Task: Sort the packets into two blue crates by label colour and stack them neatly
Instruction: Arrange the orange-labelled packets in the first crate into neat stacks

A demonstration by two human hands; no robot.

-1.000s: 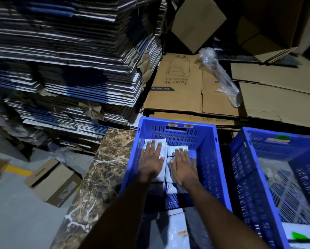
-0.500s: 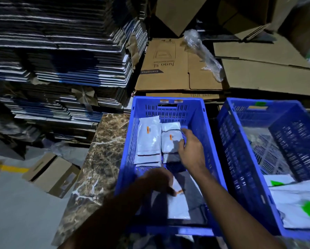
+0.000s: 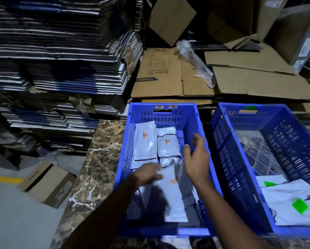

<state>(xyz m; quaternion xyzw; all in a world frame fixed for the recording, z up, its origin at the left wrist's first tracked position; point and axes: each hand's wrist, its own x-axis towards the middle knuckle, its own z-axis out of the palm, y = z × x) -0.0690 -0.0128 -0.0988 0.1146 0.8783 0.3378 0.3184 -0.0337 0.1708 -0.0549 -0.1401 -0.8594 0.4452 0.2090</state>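
A person's left hand (image 3: 147, 172) grips the top edge of a long white plastic packet with an orange label (image 3: 170, 193) low inside the left blue slotted plastic crate (image 3: 162, 109), while the right hand (image 3: 197, 159) hovers just beside it, fingers loose and holding nothing. Held by one edge, the limp packet could likely sag or slide askew, upsetting the two orange-labelled white packets (image 3: 155, 144) lying side by side at the far end. The right blue crate (image 3: 220, 141) holds white packets with green labels (image 3: 294, 200) in its near corner.
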